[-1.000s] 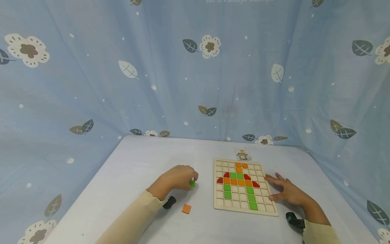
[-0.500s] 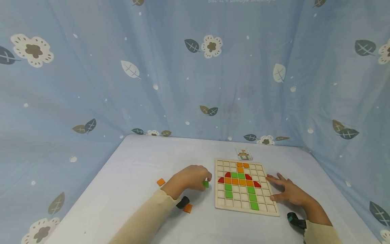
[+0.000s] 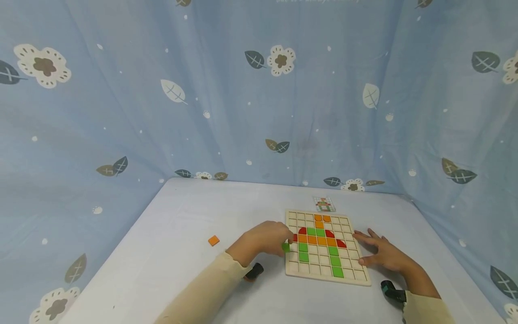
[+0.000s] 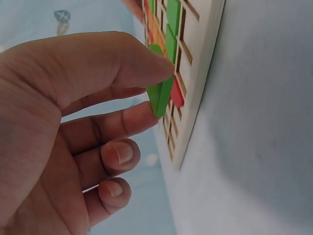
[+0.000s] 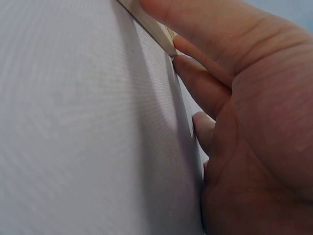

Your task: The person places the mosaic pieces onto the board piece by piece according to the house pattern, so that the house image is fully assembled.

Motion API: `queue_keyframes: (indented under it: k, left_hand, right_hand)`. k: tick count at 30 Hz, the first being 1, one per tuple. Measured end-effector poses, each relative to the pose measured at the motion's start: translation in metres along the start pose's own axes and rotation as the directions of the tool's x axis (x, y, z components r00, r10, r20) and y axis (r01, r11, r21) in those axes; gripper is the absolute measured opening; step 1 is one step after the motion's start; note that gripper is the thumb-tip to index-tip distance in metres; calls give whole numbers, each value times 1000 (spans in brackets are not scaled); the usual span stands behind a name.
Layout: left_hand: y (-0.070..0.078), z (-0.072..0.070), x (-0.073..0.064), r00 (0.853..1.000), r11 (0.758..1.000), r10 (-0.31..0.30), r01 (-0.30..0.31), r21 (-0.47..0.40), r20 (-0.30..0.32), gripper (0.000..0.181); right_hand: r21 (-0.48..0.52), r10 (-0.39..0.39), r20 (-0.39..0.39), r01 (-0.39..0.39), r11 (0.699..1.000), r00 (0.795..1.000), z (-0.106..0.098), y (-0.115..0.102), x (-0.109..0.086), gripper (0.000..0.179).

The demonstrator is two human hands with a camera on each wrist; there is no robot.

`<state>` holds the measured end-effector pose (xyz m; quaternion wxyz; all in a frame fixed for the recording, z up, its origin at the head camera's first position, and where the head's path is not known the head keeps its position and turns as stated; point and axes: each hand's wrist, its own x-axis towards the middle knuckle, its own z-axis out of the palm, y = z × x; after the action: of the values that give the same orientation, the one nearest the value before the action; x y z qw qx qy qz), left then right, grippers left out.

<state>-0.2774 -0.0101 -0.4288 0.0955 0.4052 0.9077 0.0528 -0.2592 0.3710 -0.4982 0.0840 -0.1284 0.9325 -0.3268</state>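
My left hand [image 3: 269, 238] pinches a green square tile [image 4: 160, 88] between thumb and fingers, over the left edge of a wooden grid board [image 3: 315, 272]. In the left wrist view the tile is tilted, with the board just behind it. Green, orange and red pieces lie in the board's cells, with two orange round pieces near its far edge. My right hand [image 3: 380, 254] rests at the board's right side with spread fingers, its thumb and fingertips touching the edge. In the right wrist view only a corner of the board [image 5: 151, 24] shows beside those fingers.
An orange square tile [image 3: 213, 240] lies on the white table [image 3: 190, 211], left of my left forearm. Another orange piece [image 3: 249, 279] is mostly hidden under the left wrist's black camera [image 3: 256, 271]. A small pattern card [image 3: 324, 204] lies behind the board.
My left hand has moved right with the green tile, from the bare table to the board's left edge. The orange tile on the left has come into view. My right hand stays put.
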Motion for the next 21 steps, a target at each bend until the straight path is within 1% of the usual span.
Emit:
queue_keyframes:
  k: [7,9,17,21]
  left_hand:
    - [10,5,4,999,999,36,-36,4,-13,24]
    - [13,6,6,999,999,37,-37,1,-12,24]
    - [25,9,12,999,1000,27,-27,13,37,21]
    - [31,11,14,998,998,50,-52,42,45,20]
  right_hand:
    - [1,2,-2,-2,1000,1000,0,0,0,89]
    - [1,0,-3,0,1000,1000,0,1,0,88]
    - [13,-10,-2,10,1000,1000,0,2,1,88]
    - [20,2,0,-2,1000,1000,0,2,1,89]
